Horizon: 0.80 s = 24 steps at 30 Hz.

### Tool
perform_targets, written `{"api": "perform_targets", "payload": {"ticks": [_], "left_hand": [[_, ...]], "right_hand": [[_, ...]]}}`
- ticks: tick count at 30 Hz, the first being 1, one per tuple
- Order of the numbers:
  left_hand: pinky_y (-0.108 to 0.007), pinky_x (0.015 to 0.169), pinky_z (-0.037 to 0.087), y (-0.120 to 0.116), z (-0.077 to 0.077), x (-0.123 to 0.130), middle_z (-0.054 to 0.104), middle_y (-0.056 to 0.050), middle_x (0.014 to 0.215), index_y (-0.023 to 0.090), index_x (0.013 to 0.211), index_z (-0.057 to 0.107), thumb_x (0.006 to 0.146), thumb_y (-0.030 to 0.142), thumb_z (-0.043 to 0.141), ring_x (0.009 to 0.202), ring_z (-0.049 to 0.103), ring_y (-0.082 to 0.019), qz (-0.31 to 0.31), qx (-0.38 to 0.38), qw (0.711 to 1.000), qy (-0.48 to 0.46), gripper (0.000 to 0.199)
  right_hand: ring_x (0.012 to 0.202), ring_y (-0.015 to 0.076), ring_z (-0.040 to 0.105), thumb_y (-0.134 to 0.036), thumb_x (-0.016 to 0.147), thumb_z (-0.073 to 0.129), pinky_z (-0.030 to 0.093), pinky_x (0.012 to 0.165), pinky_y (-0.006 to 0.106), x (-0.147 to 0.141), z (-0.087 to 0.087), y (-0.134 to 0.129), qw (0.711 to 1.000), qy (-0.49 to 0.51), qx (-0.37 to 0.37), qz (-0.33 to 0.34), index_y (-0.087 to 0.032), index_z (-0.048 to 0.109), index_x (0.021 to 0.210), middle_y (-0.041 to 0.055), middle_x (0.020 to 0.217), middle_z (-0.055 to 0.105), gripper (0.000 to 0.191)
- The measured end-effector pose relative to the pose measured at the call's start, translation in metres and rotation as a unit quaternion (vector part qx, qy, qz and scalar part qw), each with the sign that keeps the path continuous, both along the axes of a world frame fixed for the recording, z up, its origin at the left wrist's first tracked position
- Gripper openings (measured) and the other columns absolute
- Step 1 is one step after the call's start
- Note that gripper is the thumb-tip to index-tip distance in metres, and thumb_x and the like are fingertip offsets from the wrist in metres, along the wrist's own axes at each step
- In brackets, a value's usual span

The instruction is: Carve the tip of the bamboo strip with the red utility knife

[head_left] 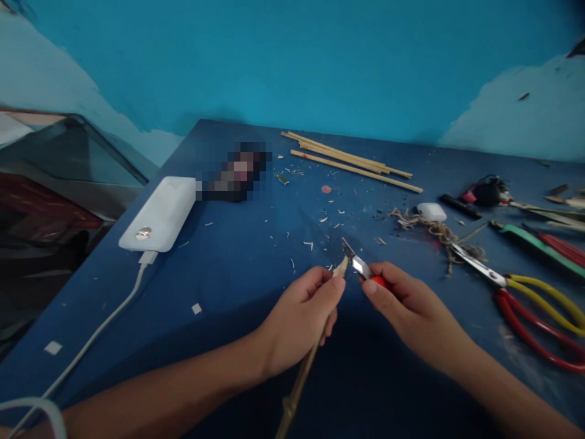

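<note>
My left hand (304, 317) is closed around a thin wooden stick (299, 384) near its pale, cut upper end. The rest of the stick slants down to the bottom edge. In my right hand (406, 305) is a utility knife (361, 267) with a red handle, mostly hidden by the fingers. Its blade points up and left, right beside the stick's pale tip; whether they touch is hard to tell. Small wood shavings (323, 219) lie scattered on the blue table (219, 262) beyond both hands.
Several light sticks (351, 167) lie near the wall. At left sit a white power bank (162, 213) with a cable and a blurred dark object (240, 174). To the right are red-and-yellow scissors (498, 279), twine (441, 230), a white case (432, 211) and a green tool (539, 247).
</note>
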<state>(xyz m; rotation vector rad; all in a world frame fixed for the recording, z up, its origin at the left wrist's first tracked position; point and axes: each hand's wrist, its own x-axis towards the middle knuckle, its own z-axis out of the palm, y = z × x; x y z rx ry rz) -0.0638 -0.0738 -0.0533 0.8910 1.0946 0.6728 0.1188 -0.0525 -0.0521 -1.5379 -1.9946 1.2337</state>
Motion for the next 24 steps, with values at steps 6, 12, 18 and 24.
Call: {"api": "perform_targets", "payload": {"ticks": [6, 12, 18, 24], "left_hand": [[-0.016, 0.040, 0.029, -0.001, 0.000, 0.003, 0.042, 0.009, 0.049, 0.020, 0.079, 0.042, 0.087, 0.041, 0.047, 0.041, 0.036, -0.005, 0.021, -0.011, 0.998, -0.057, 0.023], [-0.018, 0.041, 0.027, 0.001, 0.000, -0.001, 0.038, 0.008, 0.045, 0.020, 0.070, 0.041, 0.091, 0.042, 0.035, 0.040, 0.031, -0.006, 0.085, 0.020, 0.996, -0.024, 0.031], [-0.019, 0.041, 0.028, 0.006, -0.001, -0.004, 0.039, 0.008, 0.043, 0.020, 0.073, 0.043, 0.093, 0.042, 0.031, 0.038, 0.032, -0.006, 0.098, 0.026, 0.993, -0.052, 0.032], [-0.020, 0.038, 0.027, 0.006, 0.001, -0.004, 0.039, 0.008, 0.041, 0.021, 0.073, 0.043, 0.091, 0.045, 0.032, 0.036, 0.033, -0.007, 0.106, 0.009, 0.993, -0.044, 0.033]], "right_hand": [[0.056, 0.0131, 0.040, -0.047, 0.091, 0.040, 0.034, 0.051, 0.026, 0.002, 0.000, 0.000, 1.000, 0.014, -0.003, -0.008, -0.023, 0.049, 0.085, -0.0038, 0.062, 0.043, 0.027], [0.047, 0.0108, 0.037, -0.046, 0.091, 0.040, 0.029, 0.042, 0.023, 0.008, 0.002, 0.006, 0.993, 0.066, 0.004, -0.095, -0.022, 0.049, 0.087, -0.0050, 0.057, 0.041, 0.026], [0.044, 0.0098, 0.036, -0.046, 0.090, 0.040, 0.028, 0.040, 0.023, 0.011, -0.005, 0.012, 0.992, 0.051, 0.020, -0.116, -0.021, 0.051, 0.084, -0.0055, 0.054, 0.041, 0.028], [0.051, 0.0116, 0.043, -0.044, 0.087, 0.048, 0.034, 0.046, 0.023, 0.008, -0.009, 0.013, 0.997, -0.001, 0.011, -0.079, -0.024, 0.048, 0.107, -0.0058, 0.060, 0.044, 0.028]]}}
